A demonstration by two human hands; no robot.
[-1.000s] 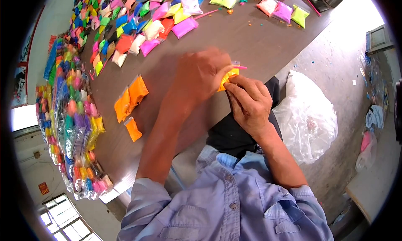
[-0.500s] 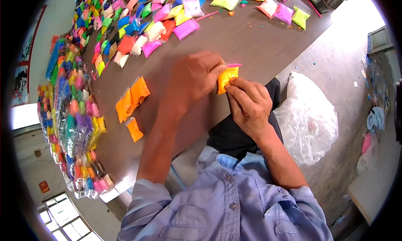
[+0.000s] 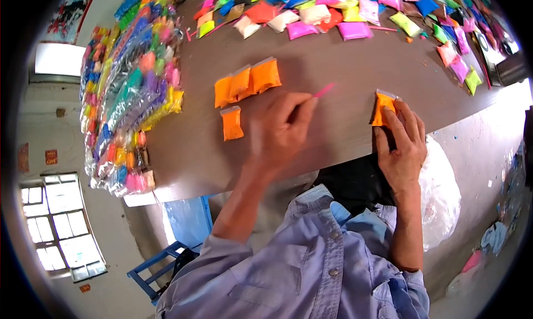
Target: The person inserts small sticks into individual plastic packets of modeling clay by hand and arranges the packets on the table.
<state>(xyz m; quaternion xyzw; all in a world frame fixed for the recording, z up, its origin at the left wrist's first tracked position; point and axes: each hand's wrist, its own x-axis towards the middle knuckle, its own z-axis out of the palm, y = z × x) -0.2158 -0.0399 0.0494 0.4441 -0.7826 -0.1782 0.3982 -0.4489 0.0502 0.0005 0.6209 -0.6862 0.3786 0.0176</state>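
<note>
past the orange packet point(image 3: 381, 116), along the far side of the bench point(image 3: 338, 130), lie many coloured packets point(image 3: 356, 30); well to its left are three overlapping orange packets point(image 3: 240, 85), a single orange packet point(image 3: 232, 125) just nearer the person, and beyond them a heap of bagged packets point(image 3: 130, 97). of the hands, the left hand point(image 3: 282, 127), left of the orange packet, is mostly closed, pinching a pink stick point(image 3: 324, 90) that slants toward the far right. the right hand point(image 3: 404, 144) comes palm-down, thumb and fingers apart, fingertips touching the orange packet; whether they grip cannot be told. its long axis runs away from the person, clear end farthest.
</note>
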